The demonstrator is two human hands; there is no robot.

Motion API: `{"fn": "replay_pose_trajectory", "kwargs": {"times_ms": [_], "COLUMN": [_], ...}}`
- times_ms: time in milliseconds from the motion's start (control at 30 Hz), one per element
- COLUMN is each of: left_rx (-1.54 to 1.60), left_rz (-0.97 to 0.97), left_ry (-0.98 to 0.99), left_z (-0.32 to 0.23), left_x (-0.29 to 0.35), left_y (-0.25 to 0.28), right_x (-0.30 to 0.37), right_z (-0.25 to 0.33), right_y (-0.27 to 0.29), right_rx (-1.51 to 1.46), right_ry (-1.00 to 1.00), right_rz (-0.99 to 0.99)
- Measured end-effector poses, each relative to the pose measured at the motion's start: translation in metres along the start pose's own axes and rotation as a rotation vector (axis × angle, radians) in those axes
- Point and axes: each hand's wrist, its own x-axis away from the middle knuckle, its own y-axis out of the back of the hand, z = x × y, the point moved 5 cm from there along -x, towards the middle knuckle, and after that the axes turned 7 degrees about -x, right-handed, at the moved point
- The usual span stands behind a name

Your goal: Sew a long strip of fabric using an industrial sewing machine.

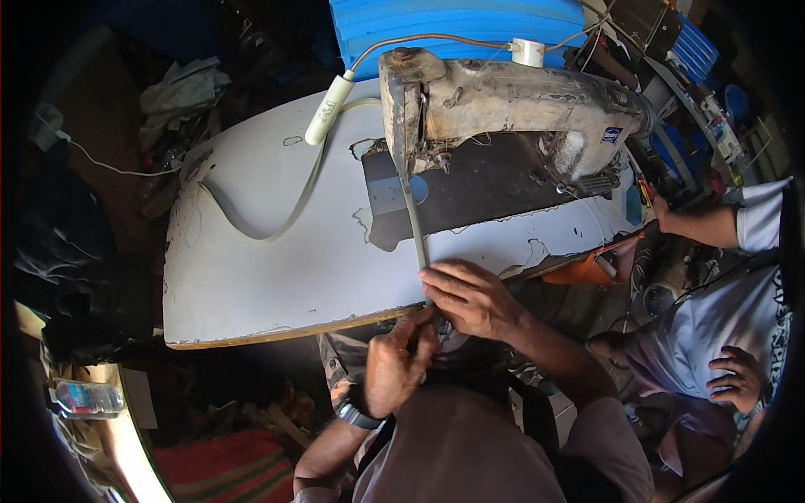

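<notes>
Pale strip (pixel 417 226) lies on desk (pixel 251 285), straight ahead of hands; long axis runs from sewing machine (pixel 520 101) needle end twd wearer, drifting slightly rt. R hand (pixel 470 293) nearer machine, fingertips on strip at desk edge; thumb hidden, so can't tell if gripping. L hand (pixel 401 356) just below, appears pinched on strip. Strip's lower end hidden; contact at needle too small to make out.

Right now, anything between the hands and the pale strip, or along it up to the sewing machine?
Nothing visible: right hand touches the pale strip, left hand is at its near visible end, and the stretch up to the sewing machine lies uncovered.
</notes>
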Motion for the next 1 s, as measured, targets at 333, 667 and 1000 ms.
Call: {"fn": "replay_pose_trajectory", "kwargs": {"times_ms": [333,667,1000], "left_rx": [-0.842,-0.786,-0.854], "left_rz": [0.017,0.063,0.070], "left_ry": [-0.762,-0.769,-0.787], "left_z": [-0.018,-0.013,-0.021], "left_x": [-0.119,-0.102,-0.070], "left_y": [0.043,0.035,0.020], "right_x": [0.000,-0.002,0.020], "right_z": [0.009,0.008,0.020], "right_y": [0.000,0.019,-0.001], "right_rx": [-0.028,-0.140,0.009], "right_ry": [-0.056,-0.121,-0.054], "right_rz": [-0.124,-0.206,-0.211]}}
